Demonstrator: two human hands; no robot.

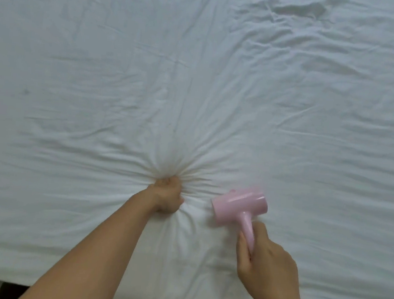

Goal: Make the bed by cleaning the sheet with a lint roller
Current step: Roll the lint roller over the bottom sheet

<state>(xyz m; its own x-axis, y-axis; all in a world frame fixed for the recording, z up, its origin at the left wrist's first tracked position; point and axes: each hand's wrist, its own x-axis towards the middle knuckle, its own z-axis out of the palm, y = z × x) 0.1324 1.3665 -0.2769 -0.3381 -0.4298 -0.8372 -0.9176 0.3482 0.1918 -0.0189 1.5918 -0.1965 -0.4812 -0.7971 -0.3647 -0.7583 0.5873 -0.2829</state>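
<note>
Right hand (268,265) gripping lint roller (239,206), sheet (197,78)

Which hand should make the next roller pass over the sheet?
Right. The right hand already grips the pink lint roller by its handle, with the drum at the sheet. The left hand is busy, bunching the fabric taut beside it.

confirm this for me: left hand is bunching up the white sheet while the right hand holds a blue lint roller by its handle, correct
Not quite: the lint roller is pink, not blue, as the head view shows. The rest stands: the left hand grips a bunched fold of the white sheet, and the right hand holds the roller by its handle.
</note>
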